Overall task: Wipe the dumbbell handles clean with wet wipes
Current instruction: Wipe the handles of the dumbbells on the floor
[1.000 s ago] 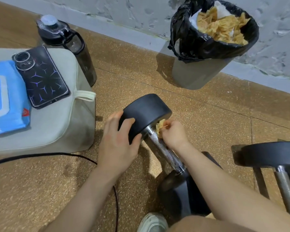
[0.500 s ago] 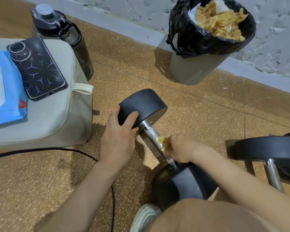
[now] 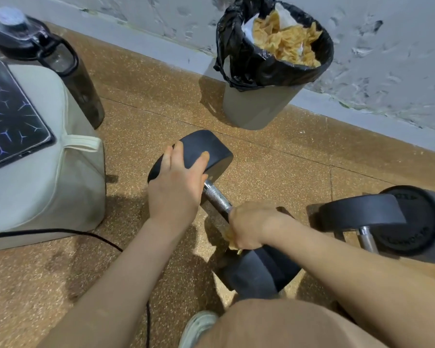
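A black rubber-headed dumbbell with a knurled chrome handle [image 3: 215, 194] lies tilted on the speckled brown floor [image 3: 274, 159], its far head raised and its near head down by a pale shoe [image 3: 199, 325].

The left hand [image 3: 176, 189] rests on top of the far head. Its fingers [image 3: 173, 154] are spread and fairly straight across the curved rubber, with the thumb laid out beside them towards the handle side.

The right hand [image 3: 246, 224] is wrapped round the lower end of the handle, just above the near head, and its fingers are curled tight. A crumpled yellowish wet wipe [image 3: 230, 238] is clamped between the palm and the metal, with only its edge showing under the hand. The stretch of handle between the two hands is bare.

A second black dumbbell [image 3: 387, 217] lies just to the right. By the wall stands a grey bin with a black liner [image 3: 259, 106], filled with yellowish wipes. On the left, a dark-cased phone [image 3: 8, 116] sits on a beige fabric bag [image 3: 48, 187], a dark water bottle [image 3: 68, 71] stands behind it, and a black cable [image 3: 60, 232] runs along the floor.
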Tool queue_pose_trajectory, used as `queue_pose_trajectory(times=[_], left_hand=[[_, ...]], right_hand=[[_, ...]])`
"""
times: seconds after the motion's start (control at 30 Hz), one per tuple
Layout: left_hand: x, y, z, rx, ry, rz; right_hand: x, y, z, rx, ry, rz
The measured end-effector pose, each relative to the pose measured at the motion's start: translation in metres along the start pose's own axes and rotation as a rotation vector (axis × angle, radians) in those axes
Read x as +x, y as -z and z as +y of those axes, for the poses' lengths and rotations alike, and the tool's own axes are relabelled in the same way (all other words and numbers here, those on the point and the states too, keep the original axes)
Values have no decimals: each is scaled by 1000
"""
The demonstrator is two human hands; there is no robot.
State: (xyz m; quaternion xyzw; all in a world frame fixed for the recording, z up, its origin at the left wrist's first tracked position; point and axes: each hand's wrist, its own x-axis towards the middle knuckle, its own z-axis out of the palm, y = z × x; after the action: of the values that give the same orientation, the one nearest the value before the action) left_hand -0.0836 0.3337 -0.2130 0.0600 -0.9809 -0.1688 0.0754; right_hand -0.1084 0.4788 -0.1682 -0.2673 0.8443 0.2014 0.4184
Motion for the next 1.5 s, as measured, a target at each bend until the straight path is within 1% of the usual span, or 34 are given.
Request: queue_pose_trajectory(times=[0.1, 0.17, 0.23, 0.33, 0.47, 0.5, 0.57, 0.67, 0.73, 0.8, 0.83, 0.9, 1.0, 1.07, 1.13, 1.17, 1.2, 1.23, 1.27, 1.3, 1.37, 1.4, 1.43, 1.47, 1.5], left_hand=[[3, 0, -1, -135, -103, 55], [0, -11, -1, -154, -191, 42], [-1, -23, 4, -87, -228, 8], [9, -23, 16, -16, -214, -31], [23, -24, 31, 107, -198, -140], [26, -24, 35, 141, -203, -147], [33, -26, 41, 126, -214, -141], [44, -25, 40, 6, -242, -99], [42, -25, 32, -71, -246, -16], [36, -32, 23, -112, -243, 65], [32, -37, 20, -100, -239, 64], [31, -42, 24, -21, -232, 11], [42, -38, 41, 65, -207, -132], [48, -33, 48, 111, -202, -164], [51, -32, 50, 119, -210, -181], [51, -32, 51, 61, -204, -184], [53, -30, 55, -28, -193, -178], [55, -27, 59, -145, -171, -155], [60, -23, 65, -312, -117, -134], [65, -13, 76, -503, -36, -167], [78, 14, 106, -914, 159, -378], [85, 26, 122, -1105, 248, -465], [91, 35, 137, -1228, 304, -529], [96, 42, 150, -1292, 299, -565], [101, 46, 162, -1296, 253, -573]], right_hand=[[2, 7, 28, 64, -189, 107], [4, 6, 44, 32, -266, 141], [8, 1, 39, 0, -246, 124], [19, -8, 22, -117, -160, 121], [22, -4, 25, -189, -170, 121], [22, -4, 23, -221, -167, 117], [26, -8, 14, -255, -137, 119], [32, -15, 3, -238, -111, 126], [29, -12, 16, -164, -163, 132], [22, -5, 38, -76, -265, 186], [19, -1, 48, -74, -308, 215], [20, 1, 59, -116, -333, 228], [29, -7, 41, -99, -195, 165], [32, -16, 30, -16, -128, 128], [31, -17, 35, 86, -66, 180], [28, -14, 45, 174, -19, 230], [24, -8, 57, 324, 21, 273], [17, 2, 72, 501, 56, 317], [9, 14, 89, 697, 68, 360], [-2, 26, 108, 888, 79, 406], [-30, 42, 143, 1236, 88, 480], [-43, 46, 159, 1365, 107, 491], [-55, 49, 173, 1457, 121, 486], [-64, 48, 187, 1523, 128, 467], [-73, 46, 198, 1580, 128, 444]])
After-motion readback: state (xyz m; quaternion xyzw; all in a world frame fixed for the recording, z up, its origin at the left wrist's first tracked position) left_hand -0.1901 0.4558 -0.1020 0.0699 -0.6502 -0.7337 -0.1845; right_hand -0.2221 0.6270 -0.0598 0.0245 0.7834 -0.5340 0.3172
